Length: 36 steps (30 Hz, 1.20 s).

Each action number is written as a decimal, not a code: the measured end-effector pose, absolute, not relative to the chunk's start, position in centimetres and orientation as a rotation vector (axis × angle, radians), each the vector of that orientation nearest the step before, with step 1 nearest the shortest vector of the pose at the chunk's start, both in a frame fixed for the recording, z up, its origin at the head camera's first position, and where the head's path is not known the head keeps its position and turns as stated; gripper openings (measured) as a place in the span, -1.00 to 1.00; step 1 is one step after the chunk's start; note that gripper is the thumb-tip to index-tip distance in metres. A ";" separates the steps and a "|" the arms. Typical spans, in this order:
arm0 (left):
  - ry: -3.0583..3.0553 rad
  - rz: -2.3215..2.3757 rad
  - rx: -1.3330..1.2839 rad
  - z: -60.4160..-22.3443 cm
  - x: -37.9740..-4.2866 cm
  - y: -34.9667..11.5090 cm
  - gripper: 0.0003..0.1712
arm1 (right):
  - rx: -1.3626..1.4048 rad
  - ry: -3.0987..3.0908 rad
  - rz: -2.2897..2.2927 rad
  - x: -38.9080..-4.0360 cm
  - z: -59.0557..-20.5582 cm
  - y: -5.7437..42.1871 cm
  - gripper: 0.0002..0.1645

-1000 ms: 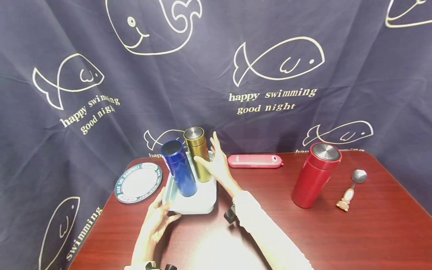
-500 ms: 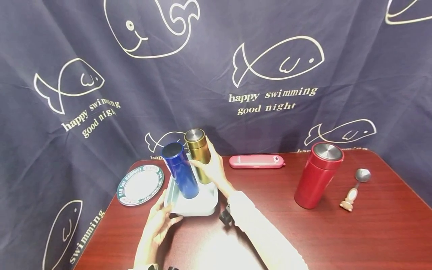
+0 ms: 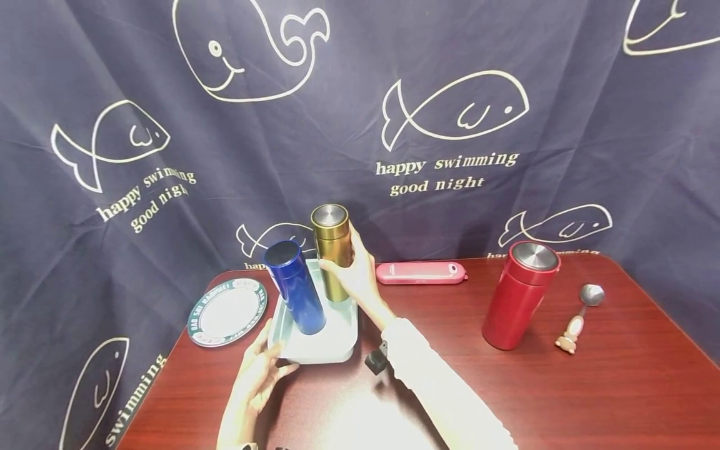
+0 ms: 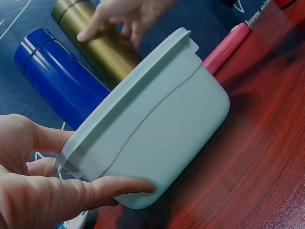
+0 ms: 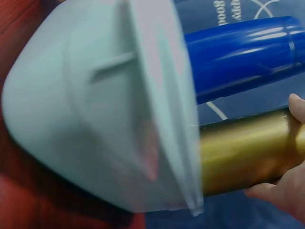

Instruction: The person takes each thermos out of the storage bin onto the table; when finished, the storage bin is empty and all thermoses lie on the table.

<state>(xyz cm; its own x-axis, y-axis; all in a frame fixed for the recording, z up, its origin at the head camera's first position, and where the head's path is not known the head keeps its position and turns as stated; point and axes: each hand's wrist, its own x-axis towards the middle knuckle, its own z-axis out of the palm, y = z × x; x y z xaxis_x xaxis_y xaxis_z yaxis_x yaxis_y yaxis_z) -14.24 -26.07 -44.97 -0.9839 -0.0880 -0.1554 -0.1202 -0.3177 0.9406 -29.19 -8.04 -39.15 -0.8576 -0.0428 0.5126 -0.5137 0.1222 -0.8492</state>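
In the head view, a pale green plastic bin [image 3: 315, 350] stands left of the table's middle. A blue thermos [image 3: 300, 294] leans in it. My right hand [image 3: 360, 275] grips a gold thermos [image 3: 335, 262] from the right, thumb across the near side; its base is still within the bin. My left hand [image 3: 255, 375] holds the bin's near left corner. In the left wrist view, the thumb [image 4: 124, 185] lies along the outer wall and the other fingers are at the rim. From the right wrist, the bin's rim hides both thermos bases.
A white plate with a green rim [image 3: 197, 325] lies at the left table edge. Behind the bin's right side is a long pink case [image 3: 422, 273]. To the right stand a red thermos [image 3: 517, 300] and a spoon with a bear handle [image 3: 576, 322]. A dark curtain [image 3: 450, 219] hangs behind.
My right hand has gone from spread fingers beside the gold thermos to a grip around it. The gold thermos has risen slightly and shifted right. My left hand stays on the bin.
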 end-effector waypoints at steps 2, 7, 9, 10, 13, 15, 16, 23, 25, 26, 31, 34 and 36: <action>1.826 2.515 -0.266 -44.9 -14.3 -26.0 -0.15 | 0.535 -2.023 1.796 -29.0 -38.4 -7.7 0.14; 1.845 2.498 -0.271 -45.1 -13.9 -25.9 -0.16 | 0.544 -1.964 1.820 -27.8 -37.0 -6.8 0.11; 1.852 2.490 -0.283 -45.2 -13.6 -25.9 -0.16 | 0.541 -1.942 1.826 -27.2 -36.5 -6.3 0.08; 1.854 2.486 -0.284 -45.2 -13.5 -25.9 -0.16 | 0.545 -1.927 1.832 -26.8 -36.2 -6.0 0.06; 1.858 2.481 -0.290 -45.4 -13.4 -25.9 -0.15 | 0.542 -1.893 1.844 -25.9 -35.2 -5.0 0.02; 1.857 2.482 -0.292 -45.4 -13.4 -26.0 -0.14 | 0.541 -1.880 1.848 -25.4 -34.5 -4.3 0.01; 1.857 2.483 -0.293 -45.3 -13.5 -26.0 -0.13 | 0.547 -1.871 1.846 -25.1 -34.2 -3.9 0.00; 1.859 2.480 -0.293 -45.1 -13.8 -26.2 -0.14 | 0.527 -1.867 1.834 -23.8 -33.2 -1.1 -0.02; 1.854 2.487 -0.270 -45.0 -13.9 -26.2 -0.14 | 0.522 -1.872 1.845 -23.6 -33.1 -0.4 -0.03; 1.853 2.488 -0.261 -45.0 -13.9 -26.2 -0.14 | 0.518 -1.880 1.855 -23.5 -33.2 0.0 -0.02; 1.850 2.482 -0.266 -45.0 -13.9 -26.2 -0.13 | 0.500 -1.889 1.889 -22.9 -33.9 1.8 -0.02; 1.855 2.475 -0.287 -44.9 -13.9 -26.2 -0.13 | 0.462 -1.888 1.866 -21.4 -33.4 2.8 -0.07; 1.854 2.479 -0.286 -44.8 -13.9 -26.1 -0.13 | 0.390 -1.929 1.793 -21.3 -34.0 3.5 -0.06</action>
